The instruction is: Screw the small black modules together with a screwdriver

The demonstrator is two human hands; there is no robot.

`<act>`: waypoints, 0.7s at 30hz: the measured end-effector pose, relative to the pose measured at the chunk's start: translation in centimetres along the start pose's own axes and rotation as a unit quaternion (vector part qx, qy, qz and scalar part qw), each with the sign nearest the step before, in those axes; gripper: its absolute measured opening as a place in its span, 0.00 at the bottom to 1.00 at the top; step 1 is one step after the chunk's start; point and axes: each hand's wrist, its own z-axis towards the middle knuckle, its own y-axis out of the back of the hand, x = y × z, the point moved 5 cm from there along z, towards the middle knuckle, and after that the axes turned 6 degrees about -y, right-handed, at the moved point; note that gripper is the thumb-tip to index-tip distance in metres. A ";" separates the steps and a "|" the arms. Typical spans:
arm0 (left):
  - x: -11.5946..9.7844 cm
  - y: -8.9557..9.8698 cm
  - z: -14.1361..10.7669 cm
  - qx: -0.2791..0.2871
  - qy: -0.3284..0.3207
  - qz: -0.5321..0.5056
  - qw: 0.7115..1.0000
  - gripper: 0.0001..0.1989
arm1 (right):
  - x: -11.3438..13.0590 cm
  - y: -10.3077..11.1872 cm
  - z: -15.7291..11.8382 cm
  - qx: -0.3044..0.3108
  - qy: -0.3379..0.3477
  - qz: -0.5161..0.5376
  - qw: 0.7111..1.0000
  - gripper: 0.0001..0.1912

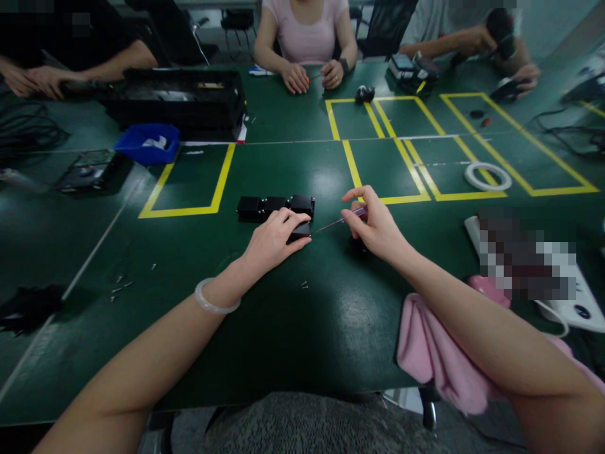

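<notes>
My left hand is closed on a small black block, pinning it on the green table. In my right hand is a screwdriver with a purplish handle, gripped between the fingers. Its thin shaft slants down to the left, and the tip meets the right side of the block near my left thumb; the exact contact is too small to see. Behind my left hand a row of black box-shaped parts lies on the table. Partly hidden under my right hand is another dark piece.
Loose screws lie in front of me, with several more screws at left. A blue bin, a black case, a tape roll, a pink cloth and a white power strip surround the workspace. Co-workers sit opposite.
</notes>
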 end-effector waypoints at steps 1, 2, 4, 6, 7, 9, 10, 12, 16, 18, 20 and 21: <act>0.0 0.0 0.0 0.003 0.001 0.000 1.000 0.21 | 0.0 0.0 0.0 -0.002 0.000 0.001 1.000 0.09; 0.0 0.0 0.0 0.006 0.002 -0.001 1.000 0.21 | -0.1 0.0 0.0 -0.003 0.000 0.001 1.000 0.09; -0.1 0.1 0.0 0.010 0.003 -0.003 1.000 0.21 | -0.1 0.0 0.0 -0.003 -0.003 0.004 1.000 0.08; -0.2 0.2 0.1 0.011 0.004 -0.006 1.000 0.21 | -0.2 0.0 0.0 0.002 -0.010 0.008 1.000 0.06; -0.2 0.2 0.1 0.010 0.004 -0.007 1.000 0.21 | -0.3 0.0 0.1 0.006 -0.015 0.007 1.000 0.07; -0.2 0.2 0.1 0.009 0.002 -0.009 1.000 0.21 | -0.4 -0.1 0.1 0.016 -0.025 0.006 1.000 0.09; -0.2 0.2 0.0 0.008 0.002 -0.009 1.000 0.21 | -0.4 -0.1 0.1 0.020 -0.027 0.005 0.999 0.09; -0.2 0.2 0.0 0.006 0.002 -0.007 1.000 0.20 | -0.4 -0.1 0.1 0.018 -0.022 0.007 1.000 0.07; -0.1 0.1 0.1 0.006 0.002 -0.002 1.000 0.20 | -0.4 -0.1 0.0 0.008 -0.009 0.014 1.000 0.08; -0.1 0.1 0.1 0.007 0.002 -0.002 1.000 0.21 | -0.5 -0.2 0.0 0.008 -0.010 0.013 1.000 0.07; -0.2 0.1 0.1 0.006 0.003 -0.001 1.000 0.21 | -0.6 -0.1 0.1 0.006 -0.010 0.009 1.000 0.06; -0.2 0.2 0.1 0.005 0.003 -0.001 1.000 0.21 | -0.6 -0.1 0.1 0.007 -0.010 0.005 1.000 0.06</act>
